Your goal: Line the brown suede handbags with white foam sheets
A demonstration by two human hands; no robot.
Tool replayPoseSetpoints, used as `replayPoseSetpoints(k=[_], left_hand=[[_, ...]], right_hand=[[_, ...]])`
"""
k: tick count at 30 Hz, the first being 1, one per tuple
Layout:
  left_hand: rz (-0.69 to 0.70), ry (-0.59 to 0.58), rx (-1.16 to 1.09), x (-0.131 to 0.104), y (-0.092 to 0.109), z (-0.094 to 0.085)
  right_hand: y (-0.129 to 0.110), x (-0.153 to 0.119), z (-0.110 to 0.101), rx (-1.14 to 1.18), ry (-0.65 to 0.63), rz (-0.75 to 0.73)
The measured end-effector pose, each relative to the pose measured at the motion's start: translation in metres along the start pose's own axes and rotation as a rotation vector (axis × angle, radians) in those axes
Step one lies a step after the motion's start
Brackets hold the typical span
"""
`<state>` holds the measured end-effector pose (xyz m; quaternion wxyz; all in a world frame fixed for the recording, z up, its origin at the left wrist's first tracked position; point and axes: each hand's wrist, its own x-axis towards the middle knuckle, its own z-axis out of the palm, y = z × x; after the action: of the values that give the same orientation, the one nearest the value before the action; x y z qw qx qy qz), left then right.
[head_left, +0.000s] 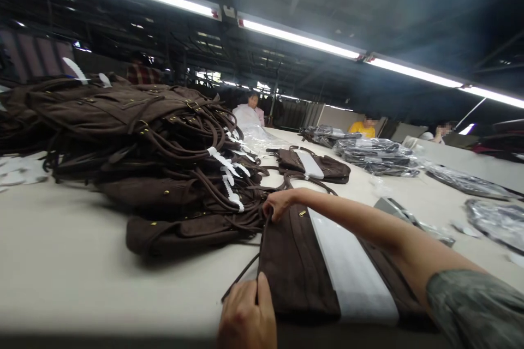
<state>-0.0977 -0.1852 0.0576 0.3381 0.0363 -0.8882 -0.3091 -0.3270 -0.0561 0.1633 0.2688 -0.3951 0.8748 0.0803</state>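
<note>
A dark brown bag lies flat on the pale table in front of me, with a wide white band around its middle. My right hand is closed on the bag's far left corner, its forearm reaching across the bag and band. At the near left edge of the same bag, my left hand grips the side, thumb on top and fingers partly hidden. A thin dark strap sticks out beside my left hand.
A tall pile of brown bags with white tags stands at left. Beyond my bag lies another banded bag. Plastic-wrapped bags are at the right. People stand across the table, one near clear plastic.
</note>
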Motion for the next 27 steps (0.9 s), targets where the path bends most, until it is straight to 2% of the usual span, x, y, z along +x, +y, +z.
replayPoseSetpoints(k=[3, 5, 7, 10, 12, 16, 20, 22, 24, 25, 27], left_hand=[[-0.209, -0.211, -0.303, 0.002, -0.01, -0.001], [-0.345, -0.307, -0.46, 0.005, -0.011, -0.005], [-0.444, -0.346, -0.538, 0.008, -0.009, -0.008], [-0.509, -0.354, -0.55, 0.008, -0.005, -0.011], [-0.52, -0.344, -0.505, 0.006, -0.004, -0.01], [-0.525, -0.309, -0.407, 0.003, -0.003, -0.008], [-0.505, -0.339, -0.337, 0.008, -0.007, -0.006], [-0.493, -0.355, -0.346, 0.014, -0.011, -0.005], [-0.483, -0.381, -0.376, 0.022, -0.014, -0.003], [-0.442, -0.404, -0.36, 0.025, -0.015, -0.002], [-0.218, -0.453, -0.236, 0.032, -0.015, -0.003]], right_hand=[[0.014, 0.001, -0.012, 0.09, -0.048, 0.032], [0.021, 0.002, -0.016, 0.136, -0.069, 0.047], [0.026, 0.007, -0.014, 0.172, -0.076, 0.051], [0.027, 0.016, 0.002, 0.215, -0.036, 0.065], [0.024, 0.022, 0.021, 0.17, 0.138, 0.089], [0.018, 0.028, 0.06, -0.173, 0.636, 0.019], [0.015, 0.035, 0.079, -0.35, 0.925, -0.004], [0.013, 0.04, 0.078, -0.349, 0.948, -0.006], [0.01, 0.043, 0.069, -0.261, 0.872, -0.001], [0.009, 0.041, 0.061, -0.201, 0.824, 0.009], [0.005, 0.028, 0.042, -0.098, 0.774, 0.035]])
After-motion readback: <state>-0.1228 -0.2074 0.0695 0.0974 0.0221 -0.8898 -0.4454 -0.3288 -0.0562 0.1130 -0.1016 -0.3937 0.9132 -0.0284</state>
